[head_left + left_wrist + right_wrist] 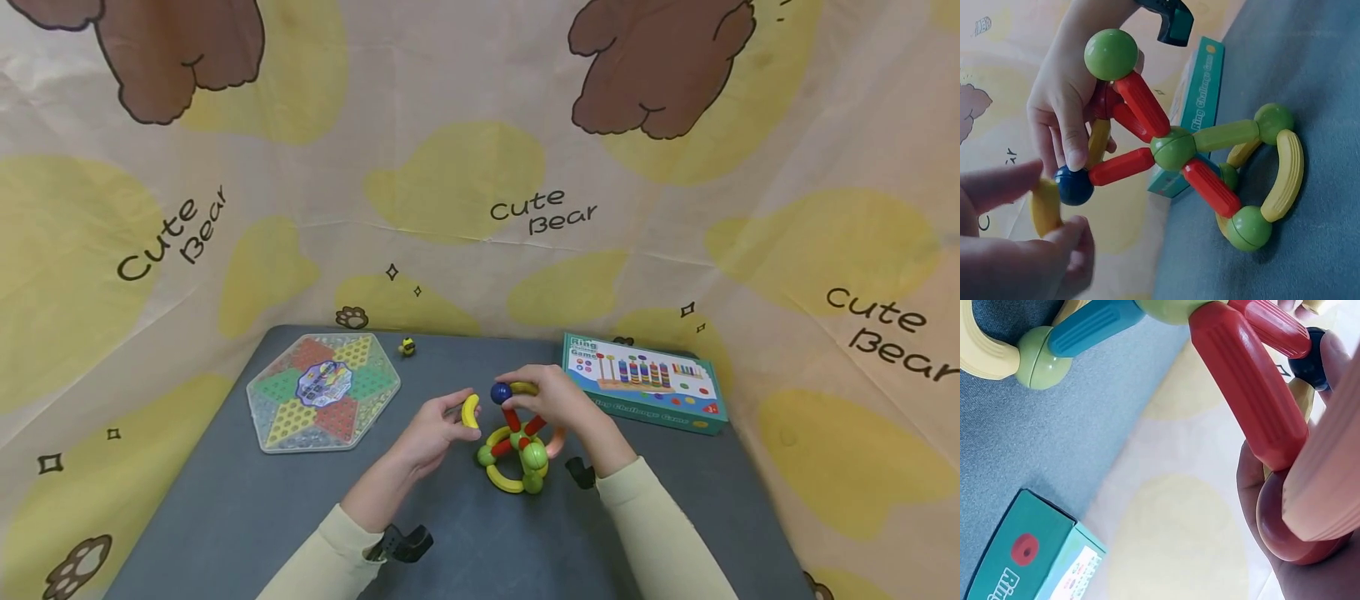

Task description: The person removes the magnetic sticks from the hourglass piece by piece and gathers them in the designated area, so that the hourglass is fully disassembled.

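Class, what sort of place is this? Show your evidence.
Probably a play area, perhaps a staged one: a red, green and yellow ball-and-rod toy, a green rectangular game box and a wrinkled cream sheet printed with brown bears suggest it.

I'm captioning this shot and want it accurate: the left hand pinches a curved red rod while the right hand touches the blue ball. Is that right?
Not quite: the curved rod that the left hand pinches is yellow, not red, as the head view shows. The right hand does touch the blue ball.
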### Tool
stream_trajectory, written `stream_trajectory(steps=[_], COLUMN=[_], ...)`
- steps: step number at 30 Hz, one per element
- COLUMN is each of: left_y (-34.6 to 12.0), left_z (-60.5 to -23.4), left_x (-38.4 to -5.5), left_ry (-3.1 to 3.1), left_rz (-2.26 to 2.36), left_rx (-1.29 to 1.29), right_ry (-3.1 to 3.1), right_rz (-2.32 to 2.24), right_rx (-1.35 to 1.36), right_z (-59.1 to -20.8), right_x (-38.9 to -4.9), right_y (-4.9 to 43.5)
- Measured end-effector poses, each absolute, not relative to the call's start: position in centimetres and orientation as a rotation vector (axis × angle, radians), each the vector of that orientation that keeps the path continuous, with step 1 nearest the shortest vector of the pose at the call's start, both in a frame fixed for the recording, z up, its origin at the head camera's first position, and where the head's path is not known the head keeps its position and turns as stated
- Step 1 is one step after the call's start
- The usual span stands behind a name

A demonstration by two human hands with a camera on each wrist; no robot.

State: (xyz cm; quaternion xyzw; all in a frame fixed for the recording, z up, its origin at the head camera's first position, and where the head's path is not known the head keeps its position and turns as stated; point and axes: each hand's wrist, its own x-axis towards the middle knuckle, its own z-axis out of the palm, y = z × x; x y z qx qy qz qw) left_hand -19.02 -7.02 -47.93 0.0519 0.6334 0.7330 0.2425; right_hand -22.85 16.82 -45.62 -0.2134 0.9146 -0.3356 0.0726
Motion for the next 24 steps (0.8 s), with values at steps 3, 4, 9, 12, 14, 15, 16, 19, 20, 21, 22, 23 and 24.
stream_trajectory(steps=[3, 4, 9, 12, 14, 15, 16, 19, 20, 21, 22, 23, 24], left_y=[-7.3, -7.3, -7.7, -8.0, -8.3, -8.5, -8.7, -9.5, -9.7, -10.0, -10.2, -10.4, -10.7], left_z=[-48.2, -48.3, -48.7, -49.1, -49.6, -49.9, -50.2, -51.2, -51.5, -51.8, -52.0, -52.2, -52.4], left_x=[-19.0, -18.9, -18.8, -18.8, -19.0, -19.2, -19.4, -20.0, -20.2, -20.5, -20.7, -20.9, -21.1], left_ry=[1.756, 1.790, 2.145, 2.347, 2.447, 2.492, 2.526, 2.575, 2.578, 2.585, 2.593, 2.604, 2.625], left_rz=[1.994, 1.985, 1.851, 1.758, 1.701, 1.671, 1.645, 1.591, 1.580, 1.559, 1.532, 1.502, 1.455], left_rx=[0.214, 0.242, 0.341, 0.374, 0.391, 0.398, 0.405, 0.398, 0.388, 0.379, 0.368, 0.356, 0.351], right_ry=[2.744, 2.745, 2.740, 2.736, 2.732, 2.735, 2.738, 2.738, 2.736, 2.736, 2.736, 2.738, 2.740], right_rz=[-1.017, -1.018, -1.021, -1.018, -1.019, -1.015, -1.010, -1.008, -1.010, -1.012, -1.013, -1.014, -1.016], right_rx=[-0.639, -0.638, -0.643, -0.649, -0.654, -0.655, -0.656, -0.660, -0.658, -0.657, -0.652, -0.646, -0.641], right_z=[-45.7, -45.7, -45.7, -45.7, -45.6, -45.7, -45.6, -45.6, -45.6, -45.5, -45.5, -45.5, -45.5], right_x=[-22.8, -22.8, -22.6, -22.6, -22.7, -22.7, -22.7, -22.8, -22.8, -22.8, -22.8, -22.8, -22.8], right_y=[16.9, 16.9, 17.0, 17.0, 17.0, 17.0, 17.0, 17.0, 17.0, 16.9, 16.9, 16.9, 16.9])
